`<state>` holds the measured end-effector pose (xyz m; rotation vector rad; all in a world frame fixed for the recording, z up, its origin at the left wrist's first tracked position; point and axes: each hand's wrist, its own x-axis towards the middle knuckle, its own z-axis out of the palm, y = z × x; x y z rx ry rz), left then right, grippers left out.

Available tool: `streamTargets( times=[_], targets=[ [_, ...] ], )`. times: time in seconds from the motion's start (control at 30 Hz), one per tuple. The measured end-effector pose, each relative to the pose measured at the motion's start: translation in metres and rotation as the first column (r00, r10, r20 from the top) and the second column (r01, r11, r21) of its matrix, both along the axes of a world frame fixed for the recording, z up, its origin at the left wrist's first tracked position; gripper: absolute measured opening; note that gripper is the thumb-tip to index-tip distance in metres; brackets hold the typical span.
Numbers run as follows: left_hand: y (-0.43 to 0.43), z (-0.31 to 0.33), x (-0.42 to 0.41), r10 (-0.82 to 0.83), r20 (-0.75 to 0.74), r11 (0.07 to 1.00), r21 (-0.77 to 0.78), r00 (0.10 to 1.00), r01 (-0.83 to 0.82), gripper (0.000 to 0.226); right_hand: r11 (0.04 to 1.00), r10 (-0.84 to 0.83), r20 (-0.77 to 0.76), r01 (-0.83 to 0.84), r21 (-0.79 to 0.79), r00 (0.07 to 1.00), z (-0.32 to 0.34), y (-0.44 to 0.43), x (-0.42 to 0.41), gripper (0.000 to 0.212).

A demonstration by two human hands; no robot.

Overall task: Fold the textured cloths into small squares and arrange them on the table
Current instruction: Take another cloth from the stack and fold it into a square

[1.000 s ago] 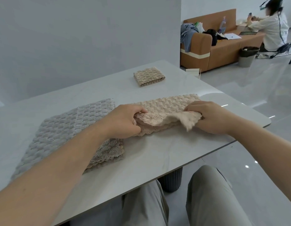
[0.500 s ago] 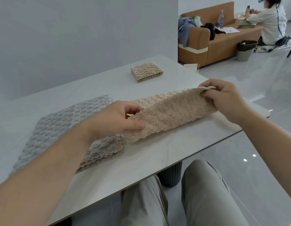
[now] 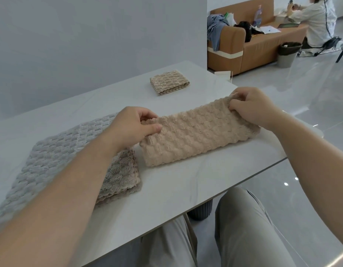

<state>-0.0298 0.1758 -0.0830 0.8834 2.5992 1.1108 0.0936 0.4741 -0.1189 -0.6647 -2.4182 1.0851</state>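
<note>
We grasp the beige cloth (image 3: pixel 197 132), a half-folded strip on the worktop's (image 3: pixel 186 182) near right, left hand (image 3: pixel 134 126) and right hand (image 3: pixel 253 108) each pinching 1 end. 1 finished square (image 3: pixel 169 81) lies far back; the grey pile (image 3: pixel 57 157) at left looks unfolded.

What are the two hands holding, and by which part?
The beige cloth: the left hand pinches its left end, the right hand its far right corner.
</note>
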Motion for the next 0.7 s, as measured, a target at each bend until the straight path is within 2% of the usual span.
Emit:
streamTargets(
  times=[0.13,0.2,0.27,0.43,0.6,0.7],
  targets=[
    [0.020,-0.013,-0.020,0.062,-0.120,0.995,-0.074,0.991,-0.071,0.011,0.985,-0.078,0.058,0.069,0.156,0.995,-0.016,0.004,-0.016,0.020],
    [0.027,-0.025,-0.027,0.076,-0.151,0.988,-0.123,0.986,-0.095,0.015,0.959,-0.097,0.083,0.071,0.273,0.992,-0.026,0.005,-0.021,0.019],
    [0.030,-0.036,-0.031,0.098,-0.196,0.983,-0.134,0.976,-0.125,0.018,0.945,-0.097,0.073,0.069,0.321,0.993,-0.032,0.007,-0.025,0.018],
    [0.030,-0.047,-0.032,0.138,-0.294,0.981,-0.090,0.946,-0.171,0.012,0.961,-0.103,0.017,0.095,0.260,0.995,-0.034,0.015,-0.026,0.016],
    [0.029,-0.051,-0.032,0.140,-0.302,0.981,-0.084,0.943,-0.173,0.006,0.956,-0.116,0.058,0.096,0.276,0.992,-0.034,0.016,-0.028,0.022],
    [0.030,-0.055,-0.032,0.140,-0.321,0.983,-0.071,0.937,-0.171,0.009,0.956,-0.112,0.077,0.086,0.281,0.991,-0.032,0.015,-0.027,0.012]
  ],
)
